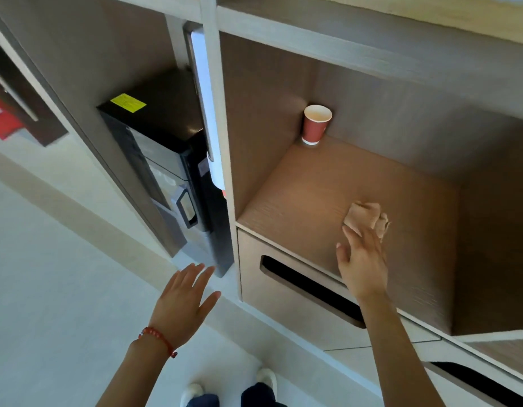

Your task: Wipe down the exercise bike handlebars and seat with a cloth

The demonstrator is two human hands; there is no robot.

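Observation:
A crumpled beige cloth [367,216] lies on the brown shelf [307,201] of a wall unit. My right hand [361,259] reaches over the shelf's front edge, fingers straight, its fingertips at the near edge of the cloth; contact is hard to judge. My left hand [183,301] hovers lower left with fingers spread, holding nothing, a red bead bracelet on its wrist. No exercise bike is in view.
A red paper cup [315,124] stands in the shelf's back left corner. Below the shelf is a drawer front with a dark slot [310,289]. A black water dispenser [163,160] fills the compartment to the left. Pale floor and my shoes lie below.

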